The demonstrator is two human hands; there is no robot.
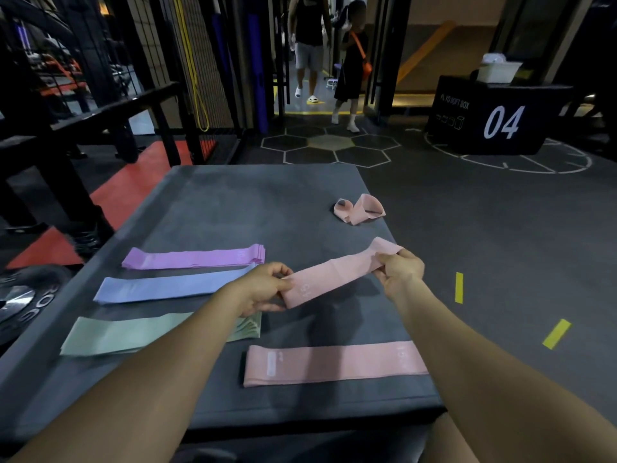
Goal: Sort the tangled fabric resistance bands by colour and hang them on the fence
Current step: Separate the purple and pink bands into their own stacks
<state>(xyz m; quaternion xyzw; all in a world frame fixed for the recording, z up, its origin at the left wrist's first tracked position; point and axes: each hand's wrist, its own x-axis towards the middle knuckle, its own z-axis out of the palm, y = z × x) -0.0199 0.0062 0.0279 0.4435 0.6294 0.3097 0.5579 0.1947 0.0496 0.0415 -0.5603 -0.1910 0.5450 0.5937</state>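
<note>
The pink band (337,274) is held stretched flat between both hands above the grey mat (213,208). The left hand (263,289) pinches its near end between thumb and curled fingers; the right hand (399,270) grips it close to the far end, which projects just beyond the fingers. White numerals are printed on the band beside the left hand, too blurred to read reliably. Flat on the mat lie a purple stack (193,257), a blue band (173,285), a green stack (133,334) and a second pink band (334,364), the last directly below the held one. A crumpled pink band (360,210) lies apart near the mat's far right edge. A black box (494,118) on the floor reads "04" and "PLYO SOFT BOX"; a white tub (499,70) stands on it, contents not discernible.
</note>
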